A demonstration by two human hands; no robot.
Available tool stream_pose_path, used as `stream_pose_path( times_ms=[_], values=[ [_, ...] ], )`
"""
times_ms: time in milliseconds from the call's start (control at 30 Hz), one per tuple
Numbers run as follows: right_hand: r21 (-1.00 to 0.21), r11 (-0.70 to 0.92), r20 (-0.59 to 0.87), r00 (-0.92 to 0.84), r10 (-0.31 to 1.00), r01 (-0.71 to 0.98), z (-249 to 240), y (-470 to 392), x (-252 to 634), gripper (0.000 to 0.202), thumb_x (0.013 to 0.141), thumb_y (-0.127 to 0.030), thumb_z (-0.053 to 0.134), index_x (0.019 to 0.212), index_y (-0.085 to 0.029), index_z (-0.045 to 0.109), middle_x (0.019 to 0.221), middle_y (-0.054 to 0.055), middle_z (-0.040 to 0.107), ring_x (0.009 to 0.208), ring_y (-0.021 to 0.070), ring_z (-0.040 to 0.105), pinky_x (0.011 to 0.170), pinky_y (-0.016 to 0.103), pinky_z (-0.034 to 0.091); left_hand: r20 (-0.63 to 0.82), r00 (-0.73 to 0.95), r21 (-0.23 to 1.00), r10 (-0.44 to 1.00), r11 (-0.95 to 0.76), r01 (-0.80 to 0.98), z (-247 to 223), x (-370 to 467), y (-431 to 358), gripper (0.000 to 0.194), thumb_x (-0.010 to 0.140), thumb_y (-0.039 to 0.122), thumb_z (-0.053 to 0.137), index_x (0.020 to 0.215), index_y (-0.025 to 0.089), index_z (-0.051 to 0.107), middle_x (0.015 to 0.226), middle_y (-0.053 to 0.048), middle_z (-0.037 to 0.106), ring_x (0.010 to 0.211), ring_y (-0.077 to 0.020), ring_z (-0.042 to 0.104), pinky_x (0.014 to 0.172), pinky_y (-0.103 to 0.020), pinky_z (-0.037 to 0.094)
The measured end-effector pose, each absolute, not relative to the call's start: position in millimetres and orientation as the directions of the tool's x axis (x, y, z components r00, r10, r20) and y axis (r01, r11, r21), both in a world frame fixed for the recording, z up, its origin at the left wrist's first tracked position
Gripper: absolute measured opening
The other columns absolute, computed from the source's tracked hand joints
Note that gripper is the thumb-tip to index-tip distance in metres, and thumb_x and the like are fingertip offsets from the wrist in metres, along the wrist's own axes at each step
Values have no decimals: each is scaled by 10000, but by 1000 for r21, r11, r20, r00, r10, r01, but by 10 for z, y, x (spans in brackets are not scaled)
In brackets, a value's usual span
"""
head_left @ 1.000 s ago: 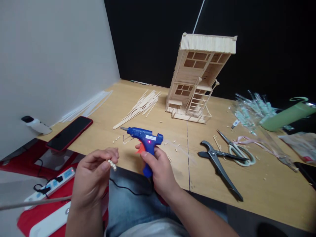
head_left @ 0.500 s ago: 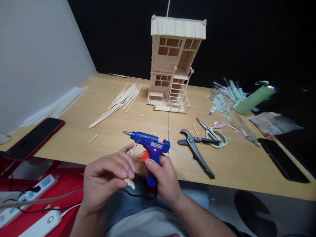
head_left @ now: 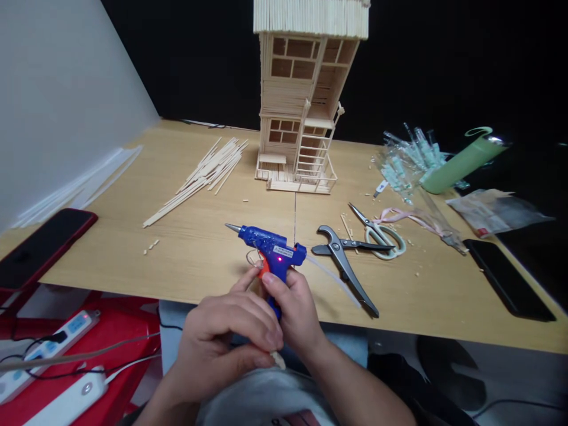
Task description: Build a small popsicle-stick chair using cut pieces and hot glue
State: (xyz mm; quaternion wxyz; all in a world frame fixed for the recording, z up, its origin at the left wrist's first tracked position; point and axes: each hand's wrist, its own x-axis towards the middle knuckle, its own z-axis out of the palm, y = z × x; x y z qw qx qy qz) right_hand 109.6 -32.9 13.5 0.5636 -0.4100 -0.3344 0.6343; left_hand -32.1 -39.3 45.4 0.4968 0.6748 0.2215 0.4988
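A blue glue gun (head_left: 266,241) with an orange trigger and a lit red light points left above the table's front edge. My right hand (head_left: 295,305) is wrapped round its handle, and a clear glue stick trails from its back. Beside it, lower and to the left, my left hand (head_left: 231,337) pinches a small pale wooden piece (head_left: 278,360) between thumb and fingers. One finger of my left hand reaches up near the trigger. Further back stands a two-storey model house (head_left: 288,89) of thin wooden sticks, with a ladder and railing.
Loose sticks (head_left: 199,177) lie left of the house. Pliers (head_left: 344,260), scissors (head_left: 384,239), plastic wrappers (head_left: 399,165), a green bottle (head_left: 464,163) and a black phone (head_left: 510,281) are on the right. A red-edged phone (head_left: 47,245) lies left; power strips (head_left: 57,337) sit on a red stool.
My left hand has moved right and slightly down with the small piece, closer to my right hand. The view has shifted, and the house appears larger and higher.
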Motion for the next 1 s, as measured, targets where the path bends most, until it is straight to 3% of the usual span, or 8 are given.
stream_pose_path(
  times_ms=[100,200,300,567,733,900,1000],
  values=[
    [-855,-181,-182,-46,982,-487,120,-326,1131,300,842,-449,749,944,-168,779,649,-38,559,599,111,434,602,242,400,421,405,907,811,-384,-175,435,-278,-401,109,832,230,800,928,279,783,739,-44,773,707,-225,750,697,-374,610],
    [-842,-195,-194,-55,979,-503,98,-327,1176,357,857,-474,722,1028,-167,787,597,-50,506,551,105,384,546,239,355,433,330,901,839,-418,-120,439,-285,-403,95,821,226,807,896,278,779,727,-24,765,672,-202,734,891,-459,605],
    [-853,-183,-185,-43,982,-489,71,-327,1206,376,865,-488,710,1055,-173,787,601,-42,517,544,103,392,522,234,333,453,274,890,848,-448,-86,478,-297,-423,109,816,228,813,891,294,771,731,5,761,653,-182,719,1080,-538,505],
    [-870,-169,-167,-46,985,-463,29,-335,1225,347,873,-486,714,970,-158,773,652,-27,540,612,111,439,590,245,361,494,448,848,745,-526,-62,589,-213,-406,165,846,206,789,976,301,756,791,14,791,701,-184,735,1144,-502,441],
    [-830,-157,-147,-62,987,-534,-18,-334,1244,302,884,-457,717,792,-170,696,598,-44,509,555,96,393,542,237,324,432,361,895,827,-441,-61,523,-230,-316,99,836,216,799,913,271,771,777,-5,783,709,-187,729,1120,-520,463],
    [-805,-199,-169,-107,980,-559,31,-310,1248,350,863,-480,710,1070,-205,770,610,-32,533,570,130,440,545,247,360,395,357,919,846,-364,-153,452,-220,-280,71,832,226,807,890,258,781,754,-16,775,700,-184,718,1080,-501,492],
    [-811,-214,-195,-94,976,-544,96,-301,1241,377,807,-514,721,1037,-223,786,637,-4,580,672,189,552,630,291,453,372,342,927,863,-327,-184,435,-192,-269,59,832,227,805,883,253,789,751,-33,773,710,-201,723,959,-461,555]
  ],
)
